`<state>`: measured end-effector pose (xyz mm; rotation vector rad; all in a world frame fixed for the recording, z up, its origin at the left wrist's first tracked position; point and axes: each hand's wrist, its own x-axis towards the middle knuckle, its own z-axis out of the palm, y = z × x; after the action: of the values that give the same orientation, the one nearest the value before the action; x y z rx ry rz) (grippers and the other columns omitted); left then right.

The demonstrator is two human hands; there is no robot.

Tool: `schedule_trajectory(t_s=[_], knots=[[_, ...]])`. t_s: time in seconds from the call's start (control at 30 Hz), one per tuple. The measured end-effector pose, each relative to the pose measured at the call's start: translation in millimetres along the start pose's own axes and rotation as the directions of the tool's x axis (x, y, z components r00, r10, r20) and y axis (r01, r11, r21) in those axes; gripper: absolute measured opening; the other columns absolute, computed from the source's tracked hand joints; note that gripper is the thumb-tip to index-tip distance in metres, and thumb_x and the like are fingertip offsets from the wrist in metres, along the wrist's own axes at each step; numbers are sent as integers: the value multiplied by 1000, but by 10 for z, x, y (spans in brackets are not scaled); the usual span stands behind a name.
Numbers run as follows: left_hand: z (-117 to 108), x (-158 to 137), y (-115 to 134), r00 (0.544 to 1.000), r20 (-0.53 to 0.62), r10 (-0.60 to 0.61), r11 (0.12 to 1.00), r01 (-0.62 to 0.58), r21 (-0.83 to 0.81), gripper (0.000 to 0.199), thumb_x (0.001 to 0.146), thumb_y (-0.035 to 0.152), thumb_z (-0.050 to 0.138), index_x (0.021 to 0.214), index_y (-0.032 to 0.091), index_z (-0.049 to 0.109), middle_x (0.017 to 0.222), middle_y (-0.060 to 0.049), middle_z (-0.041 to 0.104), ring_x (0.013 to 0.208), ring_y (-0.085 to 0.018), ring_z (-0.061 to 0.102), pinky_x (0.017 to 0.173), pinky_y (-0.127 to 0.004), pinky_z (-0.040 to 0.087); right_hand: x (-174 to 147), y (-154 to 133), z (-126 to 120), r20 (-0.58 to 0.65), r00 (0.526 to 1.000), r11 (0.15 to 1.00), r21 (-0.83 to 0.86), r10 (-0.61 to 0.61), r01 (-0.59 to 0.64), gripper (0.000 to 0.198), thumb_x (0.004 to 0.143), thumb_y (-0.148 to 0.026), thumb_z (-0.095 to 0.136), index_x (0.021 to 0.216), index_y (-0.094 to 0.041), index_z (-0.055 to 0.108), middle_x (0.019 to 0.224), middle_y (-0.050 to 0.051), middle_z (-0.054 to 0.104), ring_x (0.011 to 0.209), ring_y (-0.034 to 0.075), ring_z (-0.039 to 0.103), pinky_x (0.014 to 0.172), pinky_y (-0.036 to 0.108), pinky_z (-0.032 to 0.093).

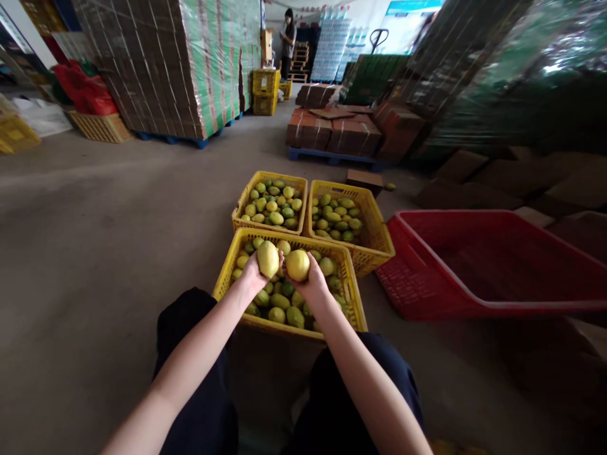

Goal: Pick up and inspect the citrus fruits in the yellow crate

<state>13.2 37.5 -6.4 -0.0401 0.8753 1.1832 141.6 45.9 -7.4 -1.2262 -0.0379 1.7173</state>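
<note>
My left hand (254, 273) is closed around a pale yellow lemon (268, 259). Close beside it, my right hand (313, 281) grips a rounder yellow lemon (298, 265). Both hands are above the near yellow crate (358, 309), which holds many green and yellow lemons (294, 316). Behind it stand two more yellow crates, one at the back left (270, 176) and one at the back right (377, 237), both with greenish lemons inside. The fingers under each held lemon are partly hidden.
A red crate (403, 265) stands at the right. Flattened cardboard (332, 129) is stacked on a blue pallet ahead. Wrapped pallet loads rise left (156, 69) and right (516, 82). A person (288, 44) stands far back. One loose lemon (389, 187) lies on the floor.
</note>
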Motion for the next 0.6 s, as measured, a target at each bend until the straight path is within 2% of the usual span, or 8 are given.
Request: schedule_trajectory(t_s=[0.07, 0.17, 0.27, 0.4, 0.47, 0.53, 0.6], knots=[[1, -4, -1, 1000, -2, 15, 1000, -15, -2, 30, 99, 33, 41, 95, 20, 68, 77, -8, 70, 80, -24, 73, 61, -34, 62, 2, 14, 5, 6, 1000, 1000, 7, -15, 15, 18, 93, -42, 60, 88, -25, 56, 63, -3, 67, 55, 18, 66, 47, 30, 57], [12, 13, 9, 994, -73, 78, 997, -78, 9, 27, 98, 41, 49, 86, 22, 65, 75, -3, 69, 73, -18, 70, 60, -29, 59, -20, 10, 24, 26, 998, 999, 11, -52, 52, 13, 91, -35, 63, 88, -24, 58, 64, -4, 67, 54, 16, 65, 47, 26, 57], [-1, 63, -7, 986, -107, 126, 991, -120, 65, 25, 98, 42, 53, 82, 24, 62, 76, 0, 69, 70, -15, 66, 63, -27, 57, -58, -13, 44, 33, 999, 999, -28, -27, 28, 12, 92, -33, 61, 86, -23, 59, 61, -3, 66, 50, 15, 63, 46, 25, 56], [-73, 127, -79, 986, -72, 148, 955, -124, 270, 35, 101, 46, 39, 80, 26, 60, 79, -3, 71, 78, -20, 65, 70, -34, 57, -103, -17, 64, 41, 998, 995, -88, 42, -38, 17, 96, -32, 51, 85, -21, 59, 55, -2, 63, 51, 17, 64, 47, 29, 57], [-105, 140, -96, 988, -67, 139, 941, -111, 319, 39, 100, 48, 35, 80, 26, 60, 79, -5, 71, 82, -23, 65, 72, -37, 57, -108, -5, 68, 52, 997, 992, -113, 59, -53, 17, 97, -30, 49, 87, -21, 59, 56, -1, 64, 53, 18, 65, 49, 29, 56], [-114, 144, -82, 986, -90, 138, 958, -110, 263, 39, 100, 47, 33, 81, 26, 60, 78, -6, 71, 83, -24, 67, 72, -37, 57, -91, 11, 62, 61, 996, 989, -136, 59, -51, 17, 98, -31, 49, 88, -21, 58, 58, -1, 64, 53, 17, 65, 50, 29, 56], [-101, 141, -50, 980, -130, 152, 978, -130, 163, 34, 100, 43, 35, 82, 27, 59, 78, -5, 71, 83, -24, 68, 70, -36, 57, -53, 26, 45, 105, 994, 988, -155, 6, 10, 14, 96, -32, 55, 88, -21, 58, 58, -1, 64, 52, 17, 64, 49, 29, 56]])
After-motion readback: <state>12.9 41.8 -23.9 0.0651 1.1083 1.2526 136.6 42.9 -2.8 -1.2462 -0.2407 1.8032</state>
